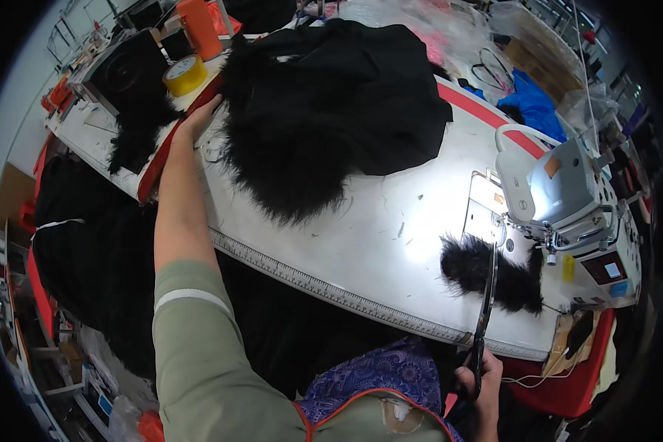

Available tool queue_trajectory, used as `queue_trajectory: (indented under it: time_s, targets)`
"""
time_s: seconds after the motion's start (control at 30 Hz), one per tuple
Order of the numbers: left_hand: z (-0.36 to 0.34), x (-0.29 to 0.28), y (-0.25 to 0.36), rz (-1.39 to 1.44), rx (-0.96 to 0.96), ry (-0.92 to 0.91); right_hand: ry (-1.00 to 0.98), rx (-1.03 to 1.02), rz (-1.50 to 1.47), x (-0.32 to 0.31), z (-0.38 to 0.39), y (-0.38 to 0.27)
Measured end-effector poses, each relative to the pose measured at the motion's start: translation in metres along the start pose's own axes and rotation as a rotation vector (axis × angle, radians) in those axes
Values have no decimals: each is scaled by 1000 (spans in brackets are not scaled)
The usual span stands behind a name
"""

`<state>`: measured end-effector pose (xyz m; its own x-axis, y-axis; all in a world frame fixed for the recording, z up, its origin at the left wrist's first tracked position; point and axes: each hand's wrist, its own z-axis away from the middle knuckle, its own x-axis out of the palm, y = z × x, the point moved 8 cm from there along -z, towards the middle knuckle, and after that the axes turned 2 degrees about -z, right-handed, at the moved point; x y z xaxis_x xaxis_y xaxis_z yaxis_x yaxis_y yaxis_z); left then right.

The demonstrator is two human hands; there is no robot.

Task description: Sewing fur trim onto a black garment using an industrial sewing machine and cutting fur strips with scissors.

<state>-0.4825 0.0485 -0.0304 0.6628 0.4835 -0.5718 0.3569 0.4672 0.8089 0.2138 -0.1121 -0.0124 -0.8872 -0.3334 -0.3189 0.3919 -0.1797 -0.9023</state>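
My right hand (486, 379), low on the right, is closed round the handles of black scissors (484, 313). Their blades point away from me, over the table edge and across a small black fur piece (464, 267) beside the sewing machine (549, 184). My left arm stretches to the far left. There my left hand (199, 121) lies at a red edge (162, 158), close against a large black garment piece with fur trim (294, 162); its fingers are largely hidden. The garment piece spreads over the white table (375, 243), smooth black cloth toward the right and fur nearest me.
A ruler strip (331, 295) runs along the table's near edge. Yellow tape (185, 75), an orange cylinder (199, 29) and another black fur piece (140, 129) sit at the far left. Clear plastic and a blue bag (534, 103) lie at the back right. Dark cloth (88, 250) hangs left.
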Motion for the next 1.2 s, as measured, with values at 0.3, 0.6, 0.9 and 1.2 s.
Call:
queue_trajectory:
  time_s: [0.3,0.6,0.9,1.2]
  targets:
    - [-31,-30,-29,-233,224,193,-34,34,-44,18,-6,-9]
    - [8,-211,40,477,486,404,-87,-54,-61,14,7,-9]
    - [88,-265,113,363,531,588,-102,-174,6,14,15,-7]
    - [204,-272,203,504,844,601,-114,-254,43,20,17,-25]
